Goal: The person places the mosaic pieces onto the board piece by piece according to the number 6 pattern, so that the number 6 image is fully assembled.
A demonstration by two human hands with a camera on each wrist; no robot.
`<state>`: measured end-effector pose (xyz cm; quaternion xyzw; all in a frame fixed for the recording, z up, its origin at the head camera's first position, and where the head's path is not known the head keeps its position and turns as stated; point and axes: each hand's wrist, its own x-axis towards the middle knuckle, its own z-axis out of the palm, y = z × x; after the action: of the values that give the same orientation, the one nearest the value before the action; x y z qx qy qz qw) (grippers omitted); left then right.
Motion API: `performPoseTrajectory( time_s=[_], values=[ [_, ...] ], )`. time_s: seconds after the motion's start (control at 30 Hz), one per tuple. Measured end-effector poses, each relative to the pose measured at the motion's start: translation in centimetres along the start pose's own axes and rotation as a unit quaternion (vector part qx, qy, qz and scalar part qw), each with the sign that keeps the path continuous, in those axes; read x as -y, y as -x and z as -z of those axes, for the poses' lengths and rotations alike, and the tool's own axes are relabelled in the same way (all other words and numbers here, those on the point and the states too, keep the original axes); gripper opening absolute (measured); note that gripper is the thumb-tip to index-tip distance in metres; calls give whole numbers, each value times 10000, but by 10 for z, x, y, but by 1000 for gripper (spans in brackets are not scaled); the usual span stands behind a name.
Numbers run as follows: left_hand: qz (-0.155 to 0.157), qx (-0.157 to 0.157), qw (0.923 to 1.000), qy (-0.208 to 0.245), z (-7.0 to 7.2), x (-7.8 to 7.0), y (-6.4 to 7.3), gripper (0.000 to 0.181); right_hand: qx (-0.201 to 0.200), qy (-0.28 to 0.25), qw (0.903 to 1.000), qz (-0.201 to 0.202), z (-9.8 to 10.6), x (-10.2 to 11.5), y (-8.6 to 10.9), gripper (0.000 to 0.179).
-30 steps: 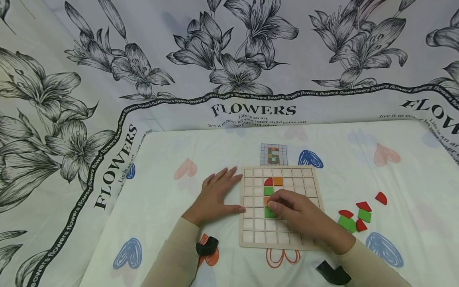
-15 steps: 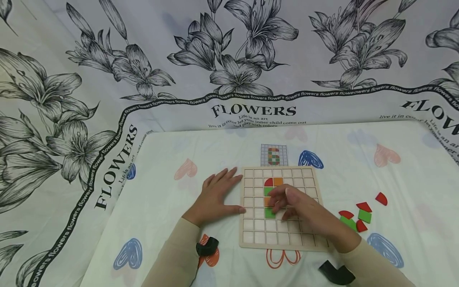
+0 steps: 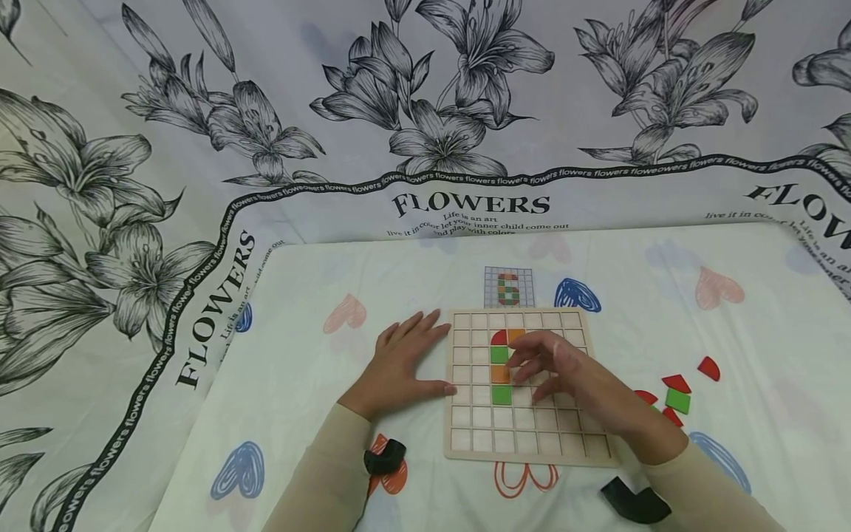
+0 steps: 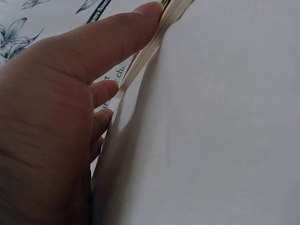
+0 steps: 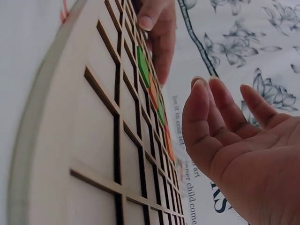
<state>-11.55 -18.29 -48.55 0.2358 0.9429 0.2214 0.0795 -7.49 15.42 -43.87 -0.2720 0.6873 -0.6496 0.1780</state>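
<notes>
A square wooden grid board [image 3: 465, 440] lies on the cloth. In its cells sit a red quarter-round tile [image 3: 499, 338], an orange tile [image 3: 515, 335] partly behind fingers, and below them a green tile [image 3: 499, 355], a second orange tile [image 3: 500, 374] and another green tile [image 3: 501, 395]. My left hand [image 3: 399, 362] is spread flat, its thumb and fingertips at the board's left edge. Over the board hovers my right hand [image 3: 578, 384], fingers loosely bent and apart, with nothing between them in the right wrist view.
Right of the board lie loose tiles: a green square [image 3: 678, 400], a red piece [image 3: 677, 383] and a red quarter-round [image 3: 709, 368], with others partly behind the right wrist. A small pattern card [image 3: 492, 284] with a coloured figure lies beyond the board's far edge.
My right hand has lifted off the lower green and orange tiles, its fingers have parted, and it has drifted right. My left hand stays at the board's edge.
</notes>
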Motion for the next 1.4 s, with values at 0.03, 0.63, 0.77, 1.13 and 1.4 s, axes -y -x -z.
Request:
performPoseTrajectory(
  time_s=[0.03,0.63,0.77,1.13,1.4],
  values=[
    [-8,-5,10000,5,0,0,0,99,-30,41,10000,-13,1,1,0,70],
    [24,44,10000,2,1,-1,0,99,-540,628,9953,502,32,9,17,65],
    [25,34,10000,-23,1,-1,0,99,-785,875,9921,435,43,10,24,66],
    [-3,-6,10000,28,1,-1,0,99,-822,472,9934,649,75,9,48,67],
    [54,6,10000,-5,0,-2,0,99,-1109,673,9907,422,94,7,64,66]
  ],
)
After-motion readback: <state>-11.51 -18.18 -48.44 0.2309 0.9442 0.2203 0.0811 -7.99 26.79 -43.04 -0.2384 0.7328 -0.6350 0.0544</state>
